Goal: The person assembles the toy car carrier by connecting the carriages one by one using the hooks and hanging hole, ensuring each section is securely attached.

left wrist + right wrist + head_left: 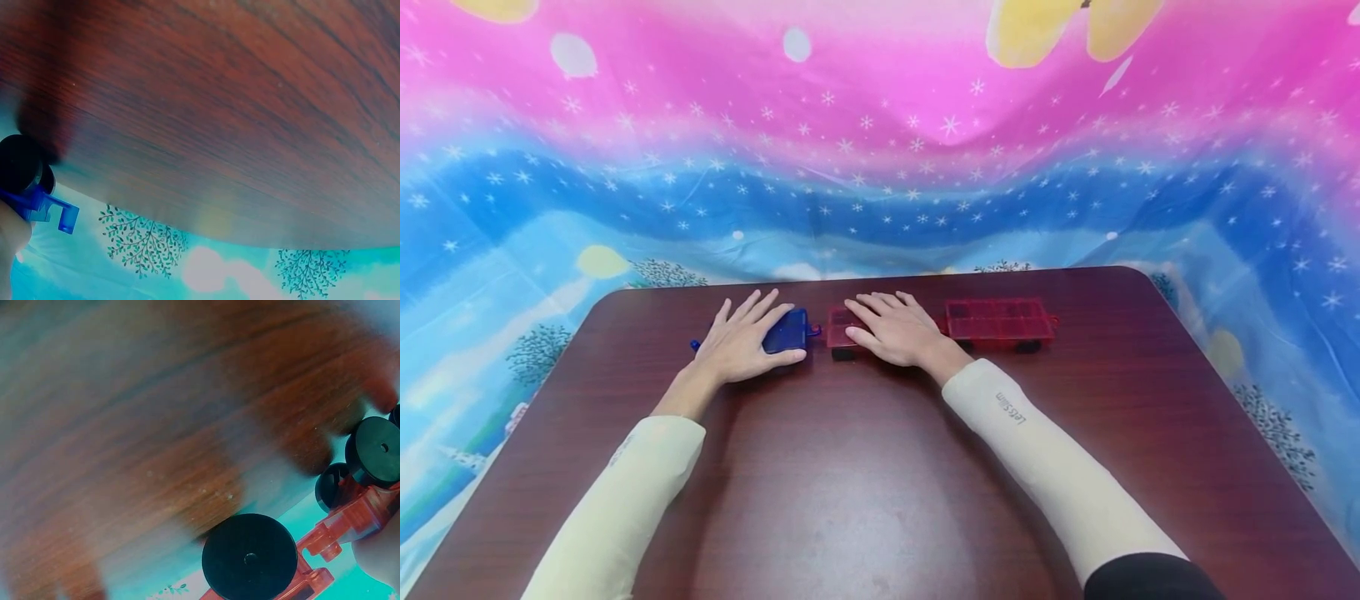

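Three see-through plastic toy wagons stand in a row near the table's far edge. My left hand (736, 343) rests over the blue wagon (787, 331) at the row's left end, fingers spread and covering much of it. A blue hook (67, 215) and black wheel (20, 164) show in the left wrist view. My right hand (891, 329) lies across the middle red wagon (838, 320), its fingers extended. Farther right stands the other red wagon (1000, 320). In the right wrist view a black wheel (250, 557) is close to a red coupling (328, 540).
The dark wood table (850, 467) has a rounded far edge just behind the wagons. A pink and blue patterned cloth (880, 183) hangs behind and around it. Pale sleeves (1022, 442) cover both forearms.
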Demonstrator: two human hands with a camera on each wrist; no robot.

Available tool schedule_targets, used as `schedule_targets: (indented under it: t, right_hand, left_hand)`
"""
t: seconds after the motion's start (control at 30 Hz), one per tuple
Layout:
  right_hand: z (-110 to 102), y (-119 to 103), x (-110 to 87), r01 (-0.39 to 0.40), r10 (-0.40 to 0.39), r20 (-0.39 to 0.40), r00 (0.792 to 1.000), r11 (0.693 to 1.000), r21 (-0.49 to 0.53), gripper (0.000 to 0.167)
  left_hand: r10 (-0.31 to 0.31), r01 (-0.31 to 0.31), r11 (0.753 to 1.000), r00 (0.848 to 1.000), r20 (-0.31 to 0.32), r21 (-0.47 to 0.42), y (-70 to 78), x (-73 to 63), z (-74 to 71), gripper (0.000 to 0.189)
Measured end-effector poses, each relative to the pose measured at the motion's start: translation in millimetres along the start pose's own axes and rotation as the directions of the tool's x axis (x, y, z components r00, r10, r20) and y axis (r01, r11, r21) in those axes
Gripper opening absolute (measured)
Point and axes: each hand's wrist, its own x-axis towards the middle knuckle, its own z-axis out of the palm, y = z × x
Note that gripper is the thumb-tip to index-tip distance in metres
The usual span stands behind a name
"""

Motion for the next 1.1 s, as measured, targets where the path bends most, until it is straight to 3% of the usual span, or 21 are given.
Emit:
schedule_targets:
  t: [0.53,0.9,1.1]
  right_hand:
    - [-2.1,0.4,-0.4,0.008,-0.008,-0.014,1.000,1.000,-0.001,0.069]
    - [-6.6,3.1,-2.5,0.004,-0.003,-0.013,1.000,0.998,0.064,0.072]
    - [-11.6,3.7,-5.6,-0.025,0.026,-0.033,0.999,0.998,0.053,0.071]
  left_hand:
    - [0.005,-0.005,1.000,1.000,0.002,0.026,0.7,-0.5,2.2,0.102]
    - [0.014,-0.015,0.999,0.999,0.032,0.040,6.1,1.8,-5.7,0.106]
    - [0.008,-0.007,0.999,0.999,0.034,-0.033,12.4,4.1,-10.5,0.101]
